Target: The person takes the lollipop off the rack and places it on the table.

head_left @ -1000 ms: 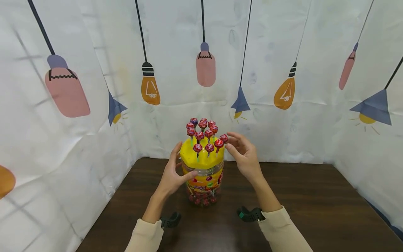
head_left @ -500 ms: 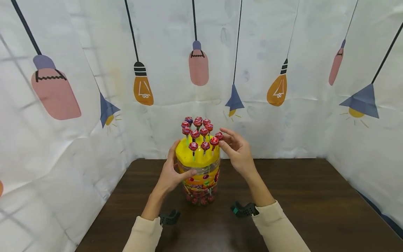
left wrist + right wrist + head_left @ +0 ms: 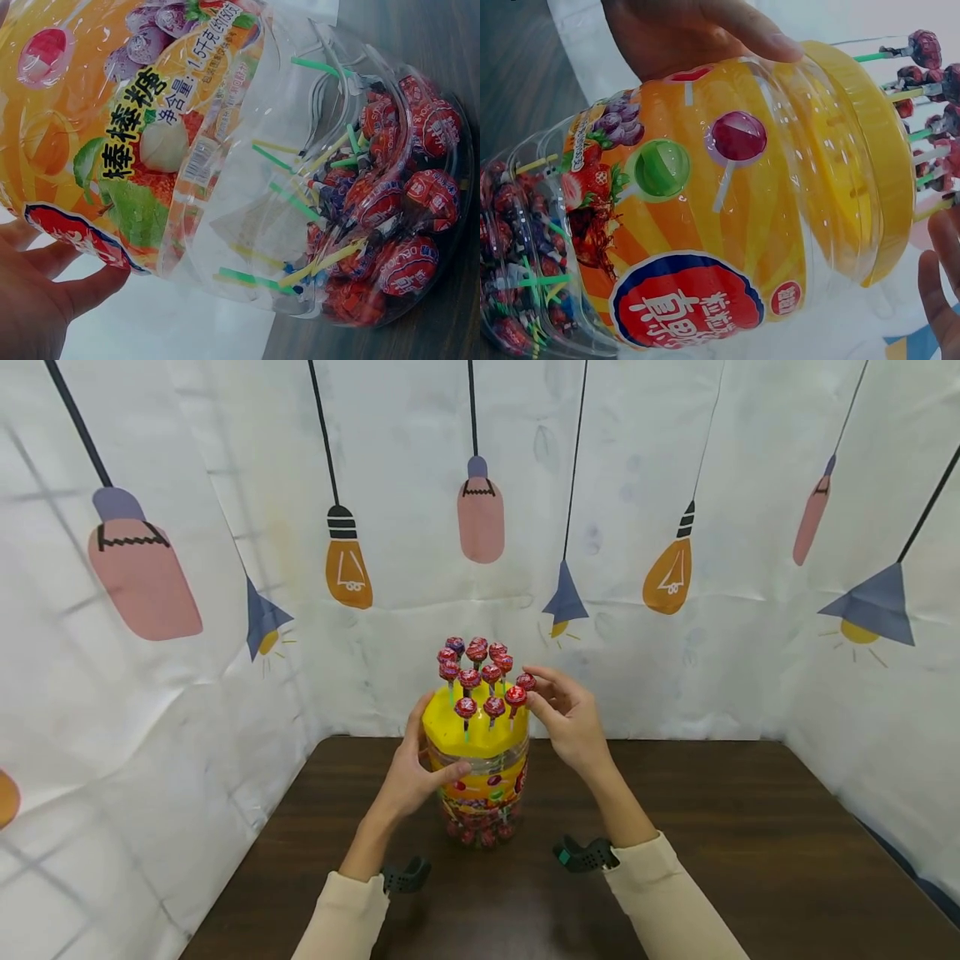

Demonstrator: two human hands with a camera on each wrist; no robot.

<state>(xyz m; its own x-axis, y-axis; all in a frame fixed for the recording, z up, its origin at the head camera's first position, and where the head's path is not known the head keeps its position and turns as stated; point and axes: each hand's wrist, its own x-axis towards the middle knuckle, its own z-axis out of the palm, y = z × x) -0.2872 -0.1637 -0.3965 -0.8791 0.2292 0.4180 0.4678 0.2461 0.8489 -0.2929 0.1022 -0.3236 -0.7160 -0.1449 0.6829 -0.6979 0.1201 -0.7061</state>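
Observation:
A clear plastic jar [image 3: 483, 793] with an orange fruit label stands upright on the table, wrapped lollipops visible in its bottom. Its yellow lid [image 3: 448, 727] bears several lollipops stuck in by their sticks, red heads up. My left hand [image 3: 408, 779] grips the jar's left side, thumb across the front below the lid. The left wrist view shows fingers [image 3: 90, 289] against the label. At the lid's right edge my right hand [image 3: 573, 722] holds a lollipop [image 3: 526, 682] between thumb and fingers. That lollipop's stick is mostly hidden in the head view.
The dark wooden table [image 3: 720, 843] extends to both sides and in front of the jar. White cloth [image 3: 420, 468] printed with hanging lamps and bulbs stands behind and at the sides. Each wrist wears a dark band [image 3: 585, 855].
My right thumb and fingertips have moved in around the lollipop at the lid's right edge. My left hand keeps its hold on the jar. The head view has shifted slightly.

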